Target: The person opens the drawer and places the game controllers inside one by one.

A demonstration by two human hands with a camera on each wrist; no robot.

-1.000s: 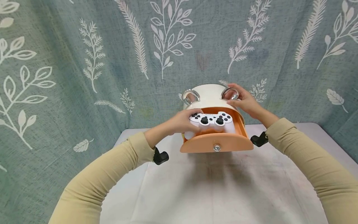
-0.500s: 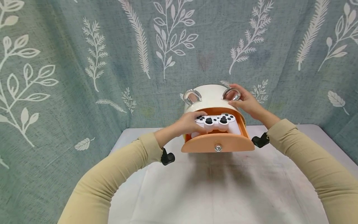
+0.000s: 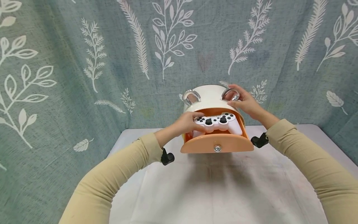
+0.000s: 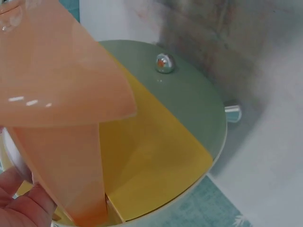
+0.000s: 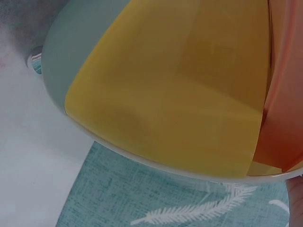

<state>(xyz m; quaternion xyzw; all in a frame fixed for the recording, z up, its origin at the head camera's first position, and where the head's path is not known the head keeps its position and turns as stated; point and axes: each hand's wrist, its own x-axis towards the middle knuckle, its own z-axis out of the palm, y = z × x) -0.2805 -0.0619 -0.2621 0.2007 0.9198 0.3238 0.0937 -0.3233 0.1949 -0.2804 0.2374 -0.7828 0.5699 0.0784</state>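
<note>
A white game controller (image 3: 215, 120) with black thumbsticks lies in the pulled-out orange drawer (image 3: 207, 143) of a small rounded cabinet (image 3: 211, 95). My left hand (image 3: 186, 123) grips the controller's left end, fingers over the top edge and thumb in front. In the left wrist view, part of that hand (image 4: 26, 203) shows beside the drawer's wall. On the cabinet's top, my right hand (image 3: 246, 101) holds the right chrome ring (image 3: 231, 93), thumb at its foot and fingers behind. Only a sliver of the right hand shows in the right wrist view.
Below the orange drawer are a yellow front (image 4: 151, 151) and a green front (image 4: 189, 90) with a chrome knob (image 4: 164, 63). Another chrome ring (image 3: 191, 97) stands at the cabinet's top left. A patterned curtain (image 3: 112, 62) hangs behind the white-covered table (image 3: 195, 193).
My left hand has moved right with the controller, which now sits farther right and deeper inside the drawer. My right hand has stayed on the chrome ring.
</note>
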